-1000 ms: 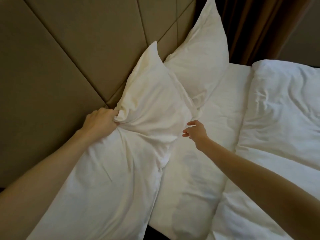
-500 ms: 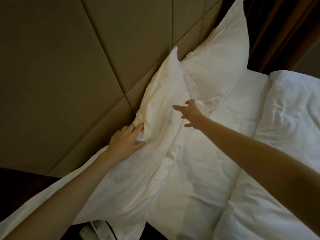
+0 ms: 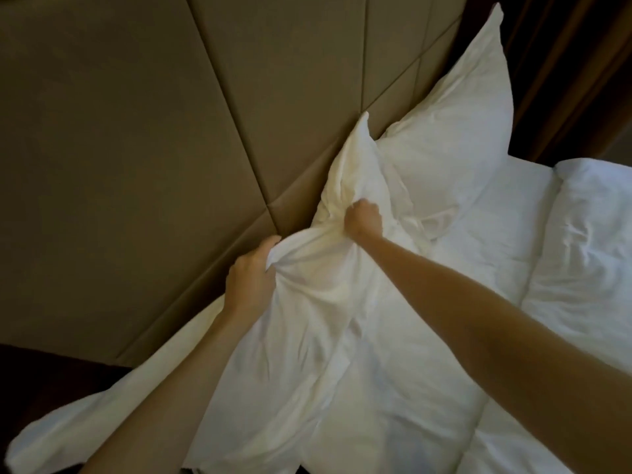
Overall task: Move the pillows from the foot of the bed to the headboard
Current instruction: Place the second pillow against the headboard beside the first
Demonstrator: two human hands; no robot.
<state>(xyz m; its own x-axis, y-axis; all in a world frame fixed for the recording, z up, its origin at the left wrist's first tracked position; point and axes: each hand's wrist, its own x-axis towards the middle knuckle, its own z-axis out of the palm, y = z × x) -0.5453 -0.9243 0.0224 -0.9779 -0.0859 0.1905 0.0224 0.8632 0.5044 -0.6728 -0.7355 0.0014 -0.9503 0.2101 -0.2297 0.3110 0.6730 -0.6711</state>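
A white pillow [image 3: 307,323] leans against the padded tan headboard [image 3: 171,131], its top corner pointing up. My left hand [image 3: 251,275] grips a bunch of its fabric at the left edge, next to the headboard. My right hand [image 3: 363,220] is fisted on the fabric higher up, near the pillow's upper part. A second white pillow [image 3: 455,131] stands upright against the headboard further right, touching the first. My forearms cover part of the nearer pillow.
A white duvet [image 3: 588,254] lies folded back on the right, with white sheet [image 3: 506,213] between it and the pillows. Dark brown curtain [image 3: 564,63] hangs at the upper right. A dark surface [image 3: 51,381] sits at the lower left beside the bed.
Half a second ago both hands were open and reaching along the pillow. Now both have closed on its fabric, the right hand higher up, and the cloth is bunched between them.
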